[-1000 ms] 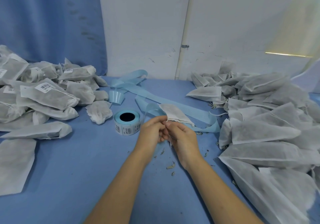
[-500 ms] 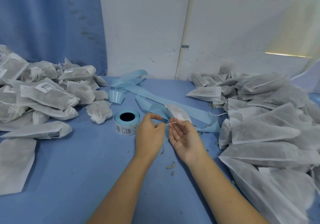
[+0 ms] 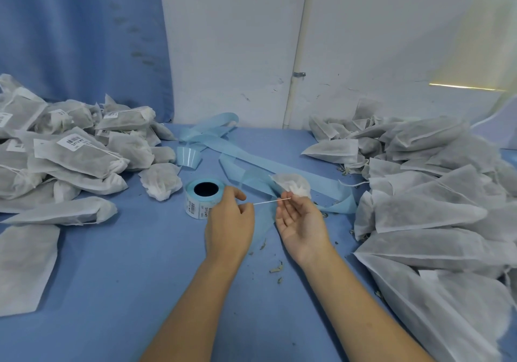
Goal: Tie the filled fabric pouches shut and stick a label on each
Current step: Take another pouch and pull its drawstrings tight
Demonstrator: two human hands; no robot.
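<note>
blue cloth-covered table (image 3: 112, 277) | left: heap of labelled white fabric pouches (image 3: 78, 160) | right: heap of unlabelled white fabric pouches (image 3: 433, 208) | centre: upright cylindrical paper label roll (image 3: 201, 202), just left of left hand (image 3: 229, 222) | behind roll: pale blue paper backing strip (image 3: 251, 160), passing behind small white gathered pouch (image 3: 292, 184) at right hand (image 3: 300, 222) fingertips | thin white string (image 3: 270, 201) between hands

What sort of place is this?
Probably a small hand-packing bench: unlabelled pouches heaped at right, labelled pouches at left, a label roll between. The left hand pinches a drawstring; the right hand holds its pouch.
</note>
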